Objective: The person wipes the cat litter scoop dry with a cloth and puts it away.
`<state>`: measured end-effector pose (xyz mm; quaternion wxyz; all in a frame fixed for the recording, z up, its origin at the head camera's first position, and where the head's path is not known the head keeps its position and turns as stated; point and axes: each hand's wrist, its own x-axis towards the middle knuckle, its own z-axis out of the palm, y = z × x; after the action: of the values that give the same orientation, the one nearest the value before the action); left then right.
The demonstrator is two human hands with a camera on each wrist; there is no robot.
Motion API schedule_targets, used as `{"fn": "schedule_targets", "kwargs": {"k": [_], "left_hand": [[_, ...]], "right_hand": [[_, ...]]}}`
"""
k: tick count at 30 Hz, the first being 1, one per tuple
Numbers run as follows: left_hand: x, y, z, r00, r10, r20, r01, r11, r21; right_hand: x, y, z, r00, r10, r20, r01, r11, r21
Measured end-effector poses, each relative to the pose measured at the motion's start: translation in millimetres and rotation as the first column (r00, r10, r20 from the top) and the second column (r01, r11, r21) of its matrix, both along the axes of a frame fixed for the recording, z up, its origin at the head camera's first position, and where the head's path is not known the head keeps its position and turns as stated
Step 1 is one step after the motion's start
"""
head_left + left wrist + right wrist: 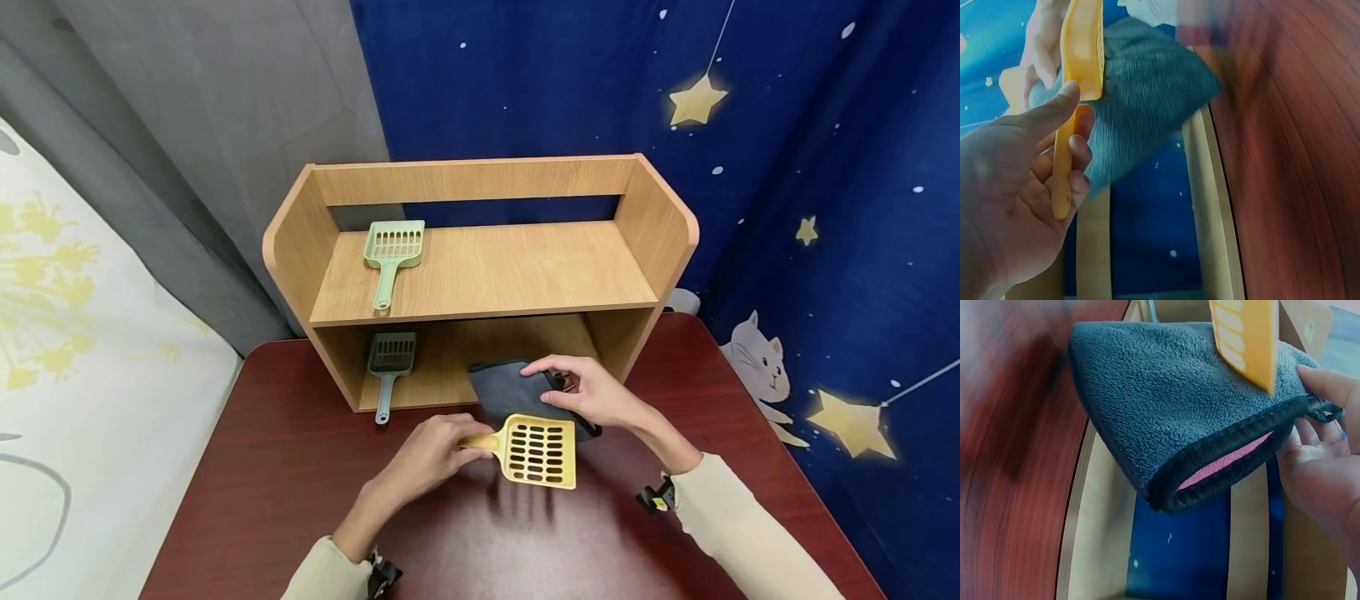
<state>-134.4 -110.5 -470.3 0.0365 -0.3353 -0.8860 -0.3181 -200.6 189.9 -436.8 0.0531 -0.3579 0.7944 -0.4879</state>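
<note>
My left hand (438, 450) grips the handle of a yellow slotted litter scoop (538, 451), its thumb along the handle. The scoop's head points right, above the table. A dark grey cloth mitt (1147, 394) with black edging hangs from my right hand (588, 390), which pinches it near its hanging loop. Pink lining shows through the mitt's opening in the right wrist view. In the head view the scoop's head overlaps the mitt; whether they touch I cannot tell. A green litter scoop (395, 246) lies on the upper shelf, and a grey-blue one (392, 357) on the lower shelf.
A two-tier wooden shelf (510, 267) stands at the back of the dark red table (315, 492). Behind it hang a grey curtain (225, 83) and a blue star-patterned curtain (540, 75). A white patterned cloth (90, 358) lies along the left side.
</note>
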Motion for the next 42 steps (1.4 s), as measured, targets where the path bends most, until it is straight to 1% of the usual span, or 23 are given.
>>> {"fn": "schedule_targets", "kwargs": {"k": [6, 10, 14, 20, 22, 24, 26, 29, 34, 39, 42], "left_hand": [[0.9, -15.8, -4.0, 0.999, 0.031, -0.014, -0.031, 1.000, 0.002], [1.0, -19.6, -5.2, 0.999, 0.034, -0.034, -0.033, 0.999, 0.011], [-0.2, -14.3, -4.3, 0.999, 0.019, -0.032, -0.019, 1.000, 0.011], [-1.2, 1.5, -2.0, 0.999, -0.006, -0.036, 0.005, 1.000, -0.028], [-1.3, 6.3, -1.0, 0.999, -0.008, -0.037, 0.006, 0.999, -0.033], [-1.1, 9.6, -0.5, 0.999, -0.004, -0.037, 0.003, 0.999, -0.032], [-1.0, 11.5, -0.4, 0.999, 0.002, -0.041, -0.003, 1.000, -0.027], [-0.9, 12.2, -0.9, 0.999, 0.010, -0.049, -0.011, 1.000, -0.018], [-0.6, 9.5, -3.0, 0.999, 0.021, -0.049, -0.020, 1.000, 0.013], [-0.8, 4.8, -6.7, 0.998, 0.032, -0.058, -0.030, 0.999, 0.037], [-1.0, 2.4, -8.7, 0.997, 0.041, -0.059, -0.039, 0.998, 0.040]], "right_hand": [[3.3, 25.1, 1.3, 0.999, -0.034, -0.004, 0.034, 0.999, 0.034], [3.5, 29.7, 0.3, 0.999, -0.044, -0.012, 0.044, 0.999, 0.017], [1.9, 18.9, -0.4, 0.999, -0.023, -0.035, 0.023, 1.000, -0.006], [-1.5, -9.9, 2.2, 0.994, 0.054, -0.094, -0.054, 0.999, 0.003], [-2.0, -16.8, 3.5, 0.991, 0.072, -0.116, -0.072, 0.997, 0.005], [-1.8, -21.3, 5.2, 0.989, 0.075, -0.129, -0.075, 0.997, 0.003], [-1.9, -22.4, 5.0, 0.989, 0.067, -0.135, -0.066, 0.998, 0.007], [-0.7, -18.3, 4.6, 0.991, 0.047, -0.122, -0.045, 0.999, 0.018], [2.8, -0.5, 3.3, 0.994, -0.002, -0.105, 0.007, 0.999, 0.046], [7.1, 18.1, 3.0, 0.994, -0.043, -0.096, 0.048, 0.998, 0.048], [10.6, 26.6, 4.5, 0.994, -0.075, -0.074, 0.078, 0.996, 0.043]]}}
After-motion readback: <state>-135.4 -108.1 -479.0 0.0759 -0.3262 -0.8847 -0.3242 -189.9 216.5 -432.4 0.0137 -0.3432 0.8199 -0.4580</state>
